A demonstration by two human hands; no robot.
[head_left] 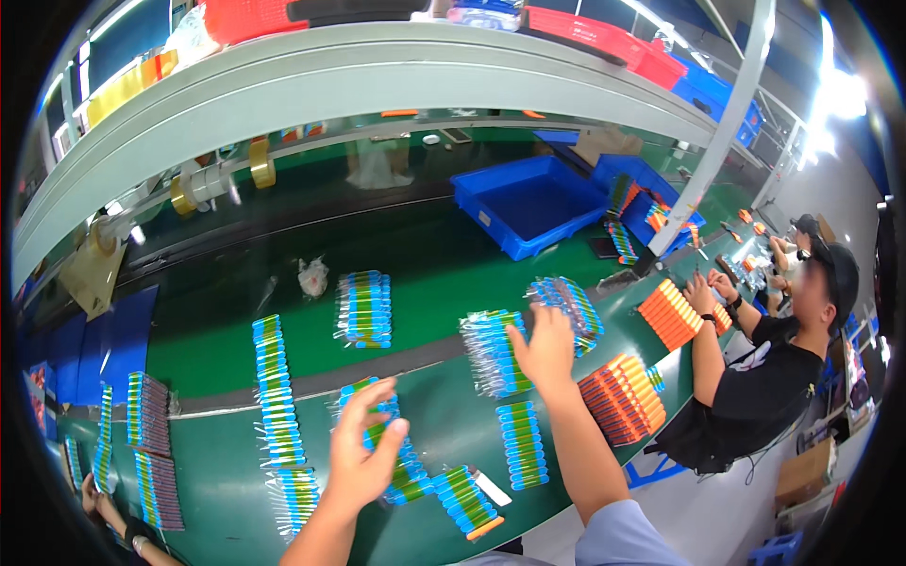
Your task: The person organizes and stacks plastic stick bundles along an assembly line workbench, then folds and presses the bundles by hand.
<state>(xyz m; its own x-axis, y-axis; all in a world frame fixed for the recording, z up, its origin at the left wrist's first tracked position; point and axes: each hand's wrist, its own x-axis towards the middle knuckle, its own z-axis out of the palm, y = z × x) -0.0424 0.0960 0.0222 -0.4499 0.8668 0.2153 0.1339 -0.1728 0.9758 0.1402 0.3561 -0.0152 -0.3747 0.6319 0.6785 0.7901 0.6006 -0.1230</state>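
Observation:
My left hand (363, 457) is raised over a slanting row of slim blue-and-green handles (401, 467), its thumb and fingers apart and nothing in its grasp. Farther right, my right hand (547, 349) reaches out with thumb and fingers spread. Its fingertips are at the near edge of a stack of blue-and-green handled pieces (576, 311); whether they touch is unclear. Just left of it lies another stack with clear or silvery tips (495, 354). A neat row of the handles (522, 445) lies below. Close to me are a short row (465, 500), a white strip (492, 488) and an orange piece (485, 528).
More handle rows (274, 377) lie left, and a stack (364, 309) sits on the green belt (236, 354). Orange handles (621, 401) are piled right, near a co-worker (764, 358). A blue tray (528, 203) stands behind; a metal beam (377, 61) crosses overhead. Another person's hand (94, 495) shows far left.

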